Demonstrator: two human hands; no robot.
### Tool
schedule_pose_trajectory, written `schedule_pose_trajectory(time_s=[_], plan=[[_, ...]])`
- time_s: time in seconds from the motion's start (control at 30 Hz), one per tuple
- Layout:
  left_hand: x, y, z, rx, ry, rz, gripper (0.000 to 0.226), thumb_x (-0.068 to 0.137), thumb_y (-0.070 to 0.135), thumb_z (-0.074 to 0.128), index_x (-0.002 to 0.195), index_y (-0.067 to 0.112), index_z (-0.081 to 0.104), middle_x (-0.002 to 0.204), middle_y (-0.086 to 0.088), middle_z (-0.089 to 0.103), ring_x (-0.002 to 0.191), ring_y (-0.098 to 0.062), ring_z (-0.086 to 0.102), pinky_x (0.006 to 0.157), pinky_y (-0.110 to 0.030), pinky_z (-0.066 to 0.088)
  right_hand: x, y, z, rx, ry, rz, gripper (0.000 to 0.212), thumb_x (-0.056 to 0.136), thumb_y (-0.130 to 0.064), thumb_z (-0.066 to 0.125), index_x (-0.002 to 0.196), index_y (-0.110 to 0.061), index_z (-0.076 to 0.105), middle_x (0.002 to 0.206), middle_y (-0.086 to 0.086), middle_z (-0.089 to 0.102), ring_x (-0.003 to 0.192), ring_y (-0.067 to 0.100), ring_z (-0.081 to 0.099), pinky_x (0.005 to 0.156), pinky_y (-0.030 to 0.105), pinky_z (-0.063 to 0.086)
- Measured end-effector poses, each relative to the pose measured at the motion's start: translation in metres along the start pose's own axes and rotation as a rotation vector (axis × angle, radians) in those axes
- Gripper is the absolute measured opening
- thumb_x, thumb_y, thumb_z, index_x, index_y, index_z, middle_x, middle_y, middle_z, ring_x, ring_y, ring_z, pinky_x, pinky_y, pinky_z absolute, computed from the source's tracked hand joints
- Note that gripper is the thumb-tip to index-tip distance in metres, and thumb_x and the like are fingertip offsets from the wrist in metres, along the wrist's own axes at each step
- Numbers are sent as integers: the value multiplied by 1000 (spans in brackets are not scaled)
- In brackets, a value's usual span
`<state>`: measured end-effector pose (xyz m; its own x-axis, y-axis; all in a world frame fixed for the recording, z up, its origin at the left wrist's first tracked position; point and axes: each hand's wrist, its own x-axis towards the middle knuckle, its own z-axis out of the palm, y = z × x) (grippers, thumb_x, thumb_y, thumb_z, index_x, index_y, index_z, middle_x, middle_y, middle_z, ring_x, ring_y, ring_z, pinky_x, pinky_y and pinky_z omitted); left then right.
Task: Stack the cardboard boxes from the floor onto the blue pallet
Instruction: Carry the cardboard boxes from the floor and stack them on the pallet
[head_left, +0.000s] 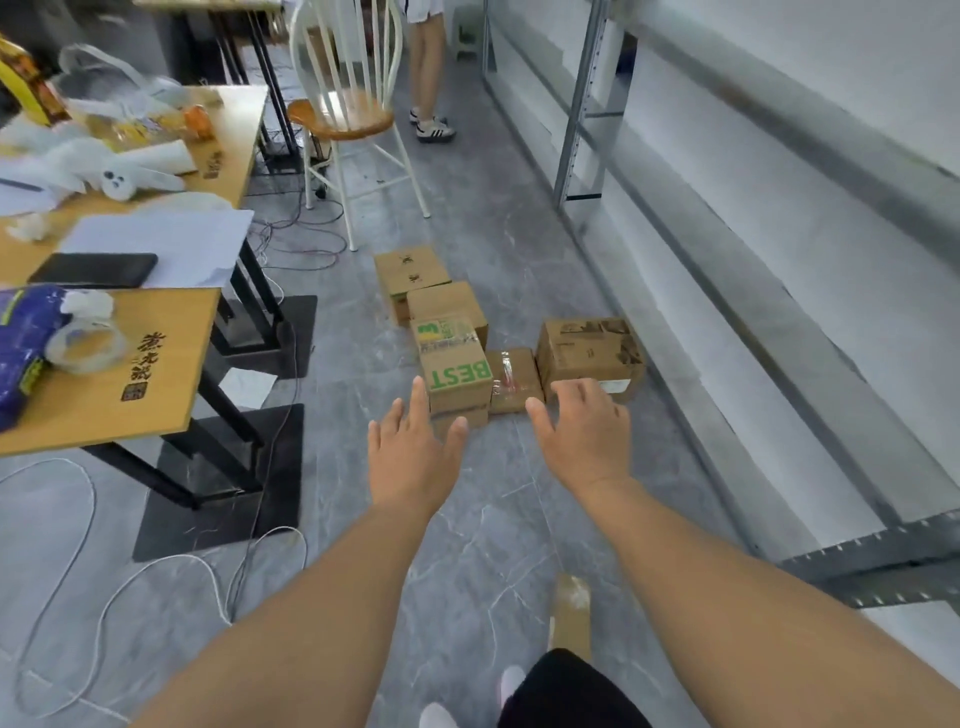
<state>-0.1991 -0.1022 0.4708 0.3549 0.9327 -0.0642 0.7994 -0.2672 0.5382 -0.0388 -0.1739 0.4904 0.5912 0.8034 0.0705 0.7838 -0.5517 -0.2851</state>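
Note:
Several cardboard boxes lie in a cluster on the grey floor ahead of me. The nearest is a box printed "BEST" in green (457, 376), resting on a lower box (460, 418). To its right sit a taped box (511, 379) and a larger printed box (589, 353); two plain boxes (410, 270) (447, 306) lie behind. My left hand (413, 457) reaches out with fingers spread, just short of the "BEST" box. My right hand (584, 431) is also spread, in front of the larger box. Neither holds anything. No blue pallet is in view.
Wooden tables (119, 400) with clutter stand on the left, cables trailing across the floor below. A white chair (345, 119) and a person's legs (428, 67) are behind the boxes. Metal shelving (582, 104) runs along the right wall. A cardboard piece (571, 608) lies near my feet.

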Motion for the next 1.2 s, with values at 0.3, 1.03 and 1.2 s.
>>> schedule_pose_trajectory(time_s=[0.3, 1.03, 1.2], plan=[[79, 6, 16, 11, -64, 57, 70, 95, 50, 32, 149, 21, -1, 152, -3, 28, 143, -19, 13, 117, -39, 3, 64, -3, 21, -8, -14, 66, 43, 94, -48, 39, 122, -18, 52, 124, 2, 51, 117, 21, 46, 95, 36, 32], [374, 26, 98, 13, -275, -182, 75, 92, 49, 43, 149, 20, 5, 156, -6, 14, 142, -26, 16, 114, -42, 20, 365, 19, 134, 62, -265, 175, 46, 93, -47, 41, 123, -14, 52, 122, 8, 52, 112, 26, 48, 89, 39, 35], [428, 5, 105, 32, -368, -199, 74, 92, 49, 42, 149, 21, 4, 157, -3, 11, 143, -24, 13, 114, -42, 19, 410, 0, 164, 82, -306, 236, 47, 93, -47, 42, 127, -15, 49, 126, 8, 50, 116, 26, 47, 90, 39, 37]])
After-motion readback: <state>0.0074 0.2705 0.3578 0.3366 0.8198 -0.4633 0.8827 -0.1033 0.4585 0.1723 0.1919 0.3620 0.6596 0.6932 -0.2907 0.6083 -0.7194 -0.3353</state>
